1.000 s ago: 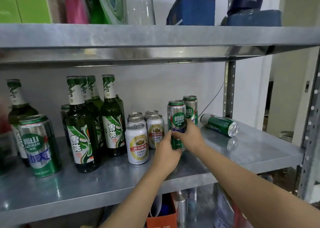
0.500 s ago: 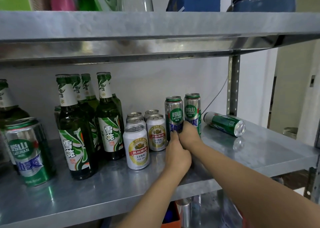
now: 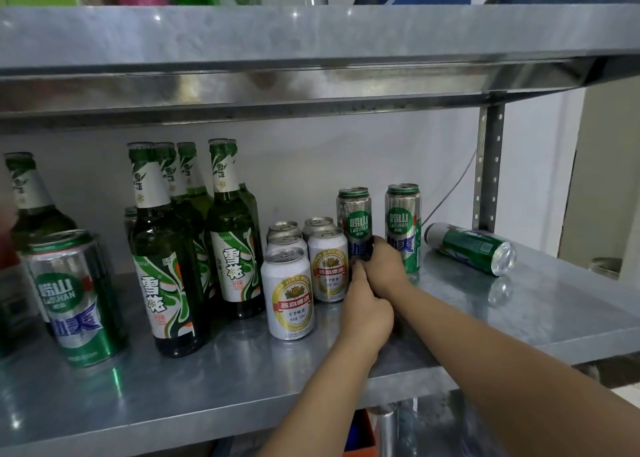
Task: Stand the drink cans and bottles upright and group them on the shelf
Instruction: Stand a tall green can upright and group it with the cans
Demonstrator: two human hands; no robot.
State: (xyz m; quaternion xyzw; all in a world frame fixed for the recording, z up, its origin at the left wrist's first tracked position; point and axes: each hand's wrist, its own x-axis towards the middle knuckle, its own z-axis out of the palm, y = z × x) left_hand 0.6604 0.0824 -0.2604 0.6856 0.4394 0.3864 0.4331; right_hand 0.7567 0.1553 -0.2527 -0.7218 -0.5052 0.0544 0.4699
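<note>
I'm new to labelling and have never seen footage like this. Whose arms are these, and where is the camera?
They belong to the camera's wearer: a person has a wide-angle camera on the head, looking forward and down. The left hand and right hand both grip the lower part of a tall upright Laoshan can, beside a second Laoshan can. On the metal shelf also stand white Yanjing cans and green Snow beer bottles. One green can lies on its side at the right.
</note>
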